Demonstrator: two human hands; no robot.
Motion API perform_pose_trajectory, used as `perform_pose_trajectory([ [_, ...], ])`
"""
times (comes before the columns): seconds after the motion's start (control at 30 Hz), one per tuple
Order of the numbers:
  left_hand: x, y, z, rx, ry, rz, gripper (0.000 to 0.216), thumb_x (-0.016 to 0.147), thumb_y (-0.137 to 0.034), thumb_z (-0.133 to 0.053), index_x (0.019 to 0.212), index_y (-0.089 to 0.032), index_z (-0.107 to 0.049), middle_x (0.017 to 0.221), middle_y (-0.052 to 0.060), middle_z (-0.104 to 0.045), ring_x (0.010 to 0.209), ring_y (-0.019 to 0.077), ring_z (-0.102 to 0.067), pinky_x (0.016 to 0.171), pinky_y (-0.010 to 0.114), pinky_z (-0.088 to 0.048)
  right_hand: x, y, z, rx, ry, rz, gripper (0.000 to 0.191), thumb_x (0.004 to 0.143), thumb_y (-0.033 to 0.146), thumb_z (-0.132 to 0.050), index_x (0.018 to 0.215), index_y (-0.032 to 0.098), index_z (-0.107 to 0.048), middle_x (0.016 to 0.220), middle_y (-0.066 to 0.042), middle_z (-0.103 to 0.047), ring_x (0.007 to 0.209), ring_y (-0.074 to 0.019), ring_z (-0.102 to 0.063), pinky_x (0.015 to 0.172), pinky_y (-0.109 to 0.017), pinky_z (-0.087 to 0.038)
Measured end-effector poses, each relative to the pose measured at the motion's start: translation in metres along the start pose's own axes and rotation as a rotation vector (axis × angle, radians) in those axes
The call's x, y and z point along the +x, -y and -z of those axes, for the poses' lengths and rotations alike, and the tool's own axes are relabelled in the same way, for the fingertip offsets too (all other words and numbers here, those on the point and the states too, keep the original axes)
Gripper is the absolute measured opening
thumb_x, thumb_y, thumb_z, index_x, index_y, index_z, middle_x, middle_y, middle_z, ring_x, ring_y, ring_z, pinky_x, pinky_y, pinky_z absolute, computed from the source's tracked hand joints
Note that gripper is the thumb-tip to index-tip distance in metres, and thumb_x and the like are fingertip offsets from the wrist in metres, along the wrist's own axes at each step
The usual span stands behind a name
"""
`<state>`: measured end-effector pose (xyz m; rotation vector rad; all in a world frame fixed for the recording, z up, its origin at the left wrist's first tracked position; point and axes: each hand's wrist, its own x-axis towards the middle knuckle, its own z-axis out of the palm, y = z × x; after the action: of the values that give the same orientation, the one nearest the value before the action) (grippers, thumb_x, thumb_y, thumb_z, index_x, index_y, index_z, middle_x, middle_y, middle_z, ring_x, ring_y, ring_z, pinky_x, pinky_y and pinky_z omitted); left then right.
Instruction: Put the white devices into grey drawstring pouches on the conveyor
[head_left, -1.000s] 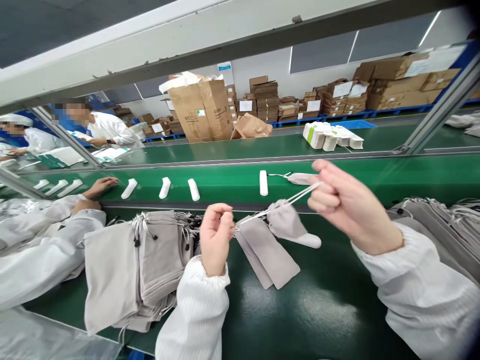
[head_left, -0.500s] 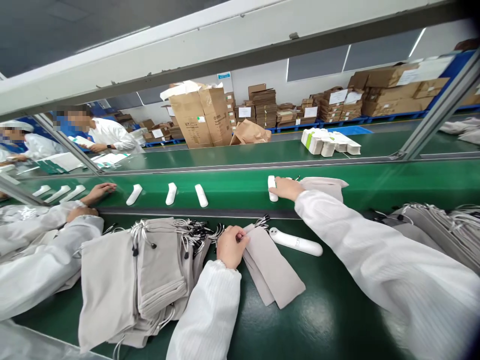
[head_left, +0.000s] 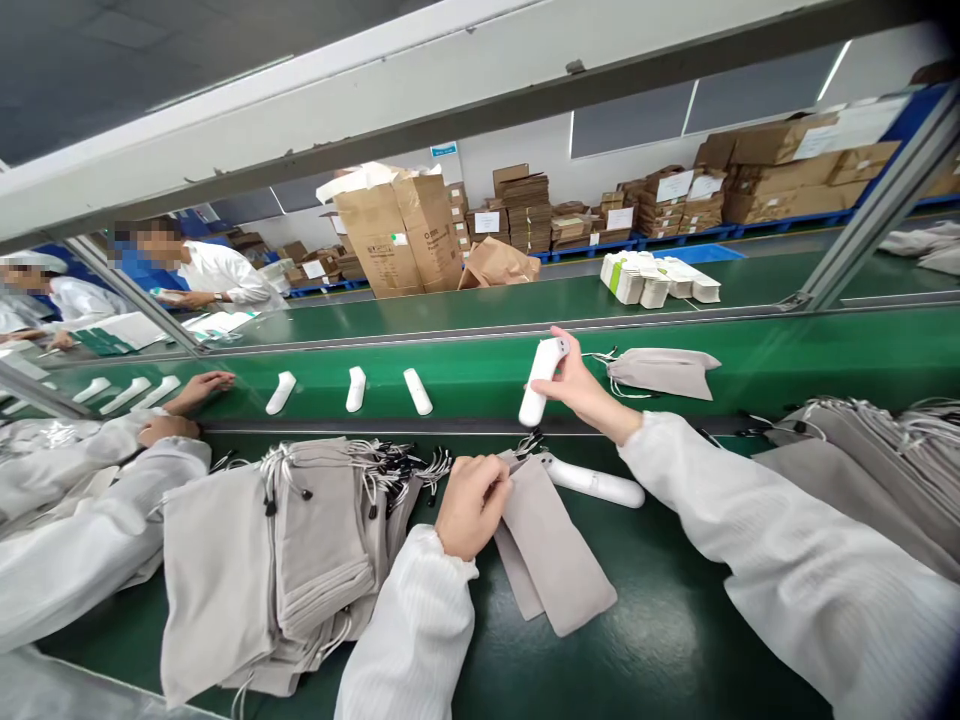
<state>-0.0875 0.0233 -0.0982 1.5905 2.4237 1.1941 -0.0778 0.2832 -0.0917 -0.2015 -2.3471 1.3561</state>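
Observation:
My right hand (head_left: 576, 384) is raised over the green belt, its fingers closed round a white handheld device (head_left: 535, 392) with a bent head. Fingers curled, my left hand (head_left: 471, 508) grips the top edge of a grey drawstring pouch (head_left: 561, 550); the fingertips are partly hidden. A second grey pouch (head_left: 519, 570) lies beneath that one. Just beyond them on the green table rests another white device (head_left: 600, 484), partly covered at its left end. To the left of my left hand lies a thick pile of grey drawstring pouches (head_left: 322, 550).
A grey pouch (head_left: 664, 373) lies on the belt (head_left: 480, 385), with several white devices (head_left: 356, 389) at left. A co-worker's hand (head_left: 201, 390) reaches over the belt. More pouches (head_left: 862, 490) are piled at right. A metal frame (head_left: 450, 90) crosses above.
My right hand has lifted the white device off the belt and tilted it. The devices and pouch on the belt have shifted right. My left hand has moved slightly right.

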Motion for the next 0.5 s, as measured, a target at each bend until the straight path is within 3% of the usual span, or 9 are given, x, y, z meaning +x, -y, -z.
perform_pose_trajectory([
  [0.1,0.003,-0.012,0.004,-0.285,-0.001,0.061,0.015,0.093,-0.022,-0.056,0.079,-0.021,-0.049,0.077,-0.002,-0.05,0.069,0.0136,-0.042,0.068,0.028,-0.033,-0.035,0.033,-0.003,0.591,0.007,0.029,0.098,0.081,0.035,-0.072,0.148,0.045,-0.001,0.132,-0.008,-0.044,0.086,-0.0199,-0.069,0.079,-0.043,-0.06],
  [0.2,0.006,-0.023,0.006,-0.454,-0.044,0.066,0.017,0.089,-0.024,-0.063,0.077,-0.019,-0.053,0.077,-0.002,-0.048,0.069,0.0128,-0.041,0.065,0.027,-0.032,-0.058,0.055,-0.007,0.759,0.045,0.027,0.094,0.075,0.032,-0.079,0.143,0.045,-0.016,0.121,-0.004,-0.048,0.08,-0.0178,-0.068,0.076,-0.043,-0.062],
  [0.33,0.009,-0.035,0.006,-0.519,-0.174,0.097,0.016,0.085,-0.025,-0.069,0.076,-0.019,-0.058,0.08,-0.001,-0.049,0.074,0.0137,-0.045,0.068,0.027,-0.033,-0.067,0.061,-0.01,0.73,0.125,0.05,0.06,0.085,0.034,-0.069,0.135,0.034,-0.037,0.116,-0.004,-0.053,0.086,-0.0168,-0.066,0.08,-0.038,-0.059],
  [0.43,0.013,-0.041,0.006,-0.544,-0.266,0.129,0.013,0.081,-0.023,-0.073,0.077,-0.019,-0.061,0.088,0.001,-0.05,0.083,0.0148,-0.048,0.072,0.026,-0.036,-0.071,0.062,-0.011,0.522,0.183,0.122,0.035,0.093,0.036,-0.059,0.127,0.027,-0.055,0.124,-0.006,-0.056,0.102,-0.0185,-0.062,0.091,-0.037,-0.052],
  [0.5,0.016,-0.044,0.007,-0.574,-0.371,0.159,0.013,0.079,-0.022,-0.074,0.076,-0.019,-0.062,0.095,0.002,-0.051,0.091,0.0154,-0.05,0.076,0.025,-0.038,-0.076,0.064,-0.013,0.368,0.268,0.173,0.028,0.098,0.039,-0.05,0.117,0.024,-0.065,0.123,-0.007,-0.059,0.112,-0.0205,-0.057,0.101,-0.039,-0.044],
])
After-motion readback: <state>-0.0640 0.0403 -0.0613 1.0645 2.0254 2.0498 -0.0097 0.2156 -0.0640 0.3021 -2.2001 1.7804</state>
